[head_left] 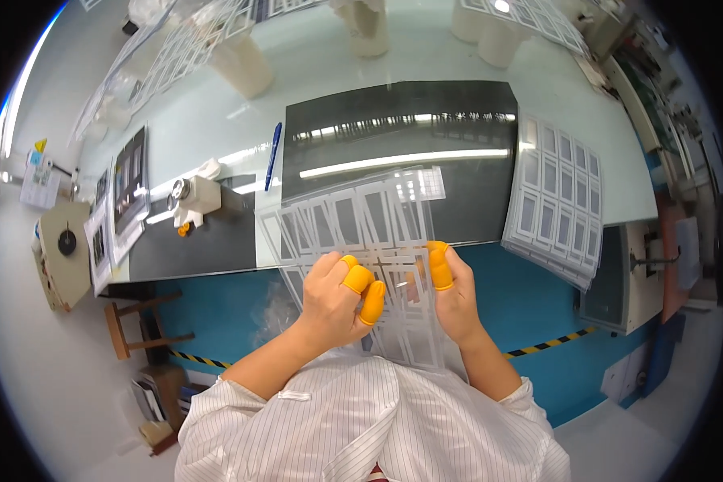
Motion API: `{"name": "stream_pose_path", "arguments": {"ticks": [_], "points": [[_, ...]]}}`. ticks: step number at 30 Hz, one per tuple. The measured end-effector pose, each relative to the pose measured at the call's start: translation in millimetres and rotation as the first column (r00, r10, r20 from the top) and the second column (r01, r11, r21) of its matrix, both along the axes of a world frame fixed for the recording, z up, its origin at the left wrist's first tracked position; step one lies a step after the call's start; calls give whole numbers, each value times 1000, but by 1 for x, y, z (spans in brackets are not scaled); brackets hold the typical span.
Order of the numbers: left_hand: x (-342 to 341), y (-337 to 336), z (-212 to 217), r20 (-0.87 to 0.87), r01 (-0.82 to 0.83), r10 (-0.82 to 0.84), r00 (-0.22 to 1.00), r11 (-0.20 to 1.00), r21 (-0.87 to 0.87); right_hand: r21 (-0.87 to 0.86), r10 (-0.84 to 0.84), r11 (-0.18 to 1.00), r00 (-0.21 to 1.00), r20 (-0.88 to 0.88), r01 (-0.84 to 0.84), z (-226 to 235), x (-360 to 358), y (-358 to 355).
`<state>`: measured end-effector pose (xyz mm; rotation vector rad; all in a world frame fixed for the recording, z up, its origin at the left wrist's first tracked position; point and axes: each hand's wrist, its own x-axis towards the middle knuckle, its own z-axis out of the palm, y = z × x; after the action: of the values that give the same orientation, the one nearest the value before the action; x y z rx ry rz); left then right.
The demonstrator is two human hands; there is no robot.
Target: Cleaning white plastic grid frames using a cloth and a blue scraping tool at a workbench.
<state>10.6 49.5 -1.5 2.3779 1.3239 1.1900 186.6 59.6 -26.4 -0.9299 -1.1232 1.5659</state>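
Observation:
Before my chest are clear plastic sheets of rectangular frames, overlapping at different angles, their far end over the dark mat. My right hand, with yellow finger cots, is closed on their right edge. My left hand is curled over their near left part, with yellow cots on its thumb and fingers. What its fingers pinch, if anything, is hidden. A thin, bright sliver shows between the hands; I cannot make out what it is.
A dark mat lies on the glass-topped table. Stacked framed sheets stand at its right. Toward the left are a blue pen, a white bottle with a metal cap and spare orange finger cots. White tubs stand farther back.

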Motion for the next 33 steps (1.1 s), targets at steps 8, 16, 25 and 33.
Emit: {"name": "stream_pose_path", "arguments": {"ticks": [8, 16, 25, 33], "points": [[0, -16, 7, -10, -131, 131, 991, 980, -152, 14, -274, 961, 951, 144, 275, 11, 24, 48], [-14, -21, 12, 47, -62, 91, 995, 901, -430, 418, -219, 908, 873, 435, 19, 27, 3, 22], [-59, -30, -7, 251, 256, -50, 967, 130, -958, 194, -225, 963, 951, 211, 185, 22, -18, -1], [-98, -67, -34, 292, 352, 206, 934, -400, -846, 258, -340, 919, 930, 140, 297, 27, -32, 25]]}}
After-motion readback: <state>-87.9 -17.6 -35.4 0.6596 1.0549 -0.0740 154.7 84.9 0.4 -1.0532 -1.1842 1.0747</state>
